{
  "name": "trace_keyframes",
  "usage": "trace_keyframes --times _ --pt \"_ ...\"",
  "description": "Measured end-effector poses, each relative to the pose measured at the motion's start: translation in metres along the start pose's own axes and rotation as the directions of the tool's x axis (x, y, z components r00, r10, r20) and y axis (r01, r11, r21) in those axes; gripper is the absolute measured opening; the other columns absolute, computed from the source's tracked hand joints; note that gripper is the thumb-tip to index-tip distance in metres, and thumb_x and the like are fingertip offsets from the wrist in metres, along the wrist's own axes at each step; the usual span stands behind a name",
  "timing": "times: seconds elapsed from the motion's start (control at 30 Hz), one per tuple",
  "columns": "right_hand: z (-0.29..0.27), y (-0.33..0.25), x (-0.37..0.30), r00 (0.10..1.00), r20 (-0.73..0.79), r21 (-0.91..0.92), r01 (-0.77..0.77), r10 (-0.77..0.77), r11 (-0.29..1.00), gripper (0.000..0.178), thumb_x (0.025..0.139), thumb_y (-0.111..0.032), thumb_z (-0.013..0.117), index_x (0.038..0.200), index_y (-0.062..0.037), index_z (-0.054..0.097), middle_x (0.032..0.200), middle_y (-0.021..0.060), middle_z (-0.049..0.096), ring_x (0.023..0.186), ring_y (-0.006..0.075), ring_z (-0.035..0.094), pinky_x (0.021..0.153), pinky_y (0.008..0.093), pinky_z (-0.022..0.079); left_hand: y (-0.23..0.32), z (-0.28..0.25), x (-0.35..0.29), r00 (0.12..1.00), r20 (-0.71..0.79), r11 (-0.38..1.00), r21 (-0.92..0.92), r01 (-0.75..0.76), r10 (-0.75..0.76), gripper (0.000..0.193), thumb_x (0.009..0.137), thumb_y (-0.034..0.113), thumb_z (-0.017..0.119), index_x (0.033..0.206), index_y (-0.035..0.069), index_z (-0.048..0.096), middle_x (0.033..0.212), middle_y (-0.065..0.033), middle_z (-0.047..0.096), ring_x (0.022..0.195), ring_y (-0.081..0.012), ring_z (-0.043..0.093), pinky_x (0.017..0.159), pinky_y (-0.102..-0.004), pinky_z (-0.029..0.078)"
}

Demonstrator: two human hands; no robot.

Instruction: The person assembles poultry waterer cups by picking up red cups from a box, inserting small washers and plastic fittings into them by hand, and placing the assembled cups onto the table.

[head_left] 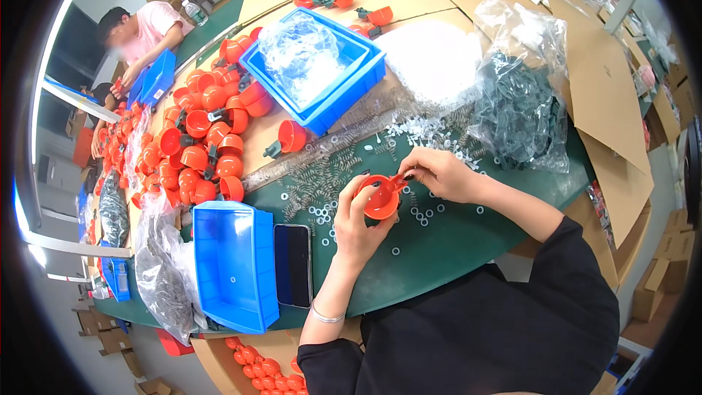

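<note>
My left hand (pixel 355 225) is closed around a small red plastic cup (pixel 379 205), its mouth turned up toward me. My right hand (pixel 444 175) pinches a small red piece (pixel 397 182) at the cup's right rim; whether that piece is joined to the cup I cannot tell. Around my hands on the green table lie white ring washers (pixel 421 216), many small metal springs (pixel 314 179) and a heap of little white plastic parts (pixel 424 132). Beyond my left hand lies another red cup (pixel 293 136) with a dark green fitting.
A blue bin (pixel 232 267) and a phone (pixel 293 265) lie left of my left forearm. Red cups (pixel 197 123) pile up farther left, beside stacked blue trays (pixel 314 121). A clear bag of dark green parts (pixel 521 110) sits right. Another person (pixel 150 29) works at far left.
</note>
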State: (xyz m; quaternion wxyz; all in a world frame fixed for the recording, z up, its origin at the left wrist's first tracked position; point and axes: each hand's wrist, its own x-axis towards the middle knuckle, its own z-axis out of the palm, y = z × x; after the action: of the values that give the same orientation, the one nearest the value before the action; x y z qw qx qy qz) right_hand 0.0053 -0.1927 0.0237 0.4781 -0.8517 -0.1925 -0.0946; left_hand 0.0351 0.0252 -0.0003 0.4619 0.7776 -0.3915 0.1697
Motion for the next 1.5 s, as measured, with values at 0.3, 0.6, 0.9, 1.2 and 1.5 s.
trace_keyframes --times 0.3,0.6,0.9,1.2,1.5 --pt "0.005 0.010 -0.004 0.997 -0.060 0.145 0.061 -0.053 0.988 0.013 0.088 0.005 0.056 0.099 -0.0004 0.060 0.089 0.0104 0.061 0.082 0.0240 0.063 0.071 0.0327 0.051 0.003 0.001 0.001 1.000 -0.013 1.000 -0.003 -0.020 0.020 0.073 0.057 0.002 0.084 0.119 0.008 0.047 0.124 -0.0180 0.052 0.109 -0.0361 0.057 0.088 -0.0405 0.052" --pt "-0.007 -0.006 -0.015 0.990 -0.013 -0.042 0.142 -0.143 0.989 0.036 0.083 -0.002 0.064 0.118 -0.0138 0.062 0.099 0.0053 0.061 0.076 0.0218 0.066 0.062 0.0315 0.054 0.004 0.000 -0.004 0.999 -0.050 1.000 -0.006 0.005 -0.005 0.071 0.057 -0.003 0.078 0.118 0.006 0.044 0.122 -0.0192 0.052 0.110 -0.0348 0.056 0.093 -0.0417 0.046" --pt "-0.043 -0.041 -0.057 0.953 -0.299 -0.547 -0.129 -0.048 0.827 0.018 0.079 -0.013 0.072 0.093 -0.0083 0.063 0.087 0.0072 0.063 0.072 0.0256 0.065 0.060 0.0337 0.052 0.002 0.000 -0.010 0.999 -0.015 0.999 -0.008 -0.033 0.033 0.080 0.052 0.001 0.085 0.119 0.009 0.043 0.124 -0.0193 0.051 0.110 -0.0363 0.056 0.091 -0.0429 0.049" --pt "-0.054 -0.015 -0.114 0.850 -0.466 -0.713 -0.526 0.247 0.463 0.023 0.081 -0.015 0.069 0.092 -0.0046 0.051 0.088 0.0102 0.054 0.082 0.0256 0.060 0.069 0.0355 0.049 0.007 0.004 -0.006 0.998 0.029 0.998 -0.037 -0.054 0.055 0.080 0.053 0.000 0.084 0.120 0.009 0.042 0.124 -0.0205 0.051 0.109 -0.0367 0.056 0.091 -0.0430 0.050" --pt "-0.060 -0.041 -0.111 0.804 -0.461 -0.577 -0.593 0.376 0.561 0.025 0.085 -0.005 0.062 0.106 -0.0047 0.049 0.096 0.0131 0.054 0.088 0.0305 0.059 0.071 0.0403 0.049 0.006 0.001 -0.005 0.999 0.002 0.999 -0.016 -0.035 0.035 0.078 0.054 0.000 0.083 0.120 0.009 0.043 0.124 -0.0196 0.051 0.109 -0.0361 0.057 0.089 -0.0419 0.051"
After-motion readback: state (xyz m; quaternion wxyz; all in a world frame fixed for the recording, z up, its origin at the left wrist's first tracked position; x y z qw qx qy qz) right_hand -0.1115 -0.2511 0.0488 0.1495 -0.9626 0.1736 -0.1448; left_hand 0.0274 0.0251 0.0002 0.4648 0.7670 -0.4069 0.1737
